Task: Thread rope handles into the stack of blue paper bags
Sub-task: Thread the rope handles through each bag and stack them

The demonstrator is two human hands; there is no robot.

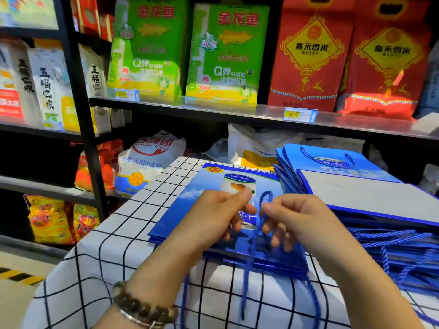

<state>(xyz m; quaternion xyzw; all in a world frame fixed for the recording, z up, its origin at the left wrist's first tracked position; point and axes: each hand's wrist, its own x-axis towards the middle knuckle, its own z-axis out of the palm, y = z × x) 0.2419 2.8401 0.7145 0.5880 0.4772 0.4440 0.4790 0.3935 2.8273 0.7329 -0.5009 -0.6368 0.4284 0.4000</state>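
Blur hides whether the left hand [221,214], curled with thumb raised, grips the blue rope [266,192]. The right hand [297,219] pinches its loop above the flat blue paper bag [185,210].

Checked tablecloth [114,243], metal shelf [213,110] — green rice packs [225,53], red packs [311,55], flour sack [147,160]

A checked-cloth table [118,245] bears a flat blue bag [173,214], a stack of blue bags [368,193] and blue ropes [392,243].
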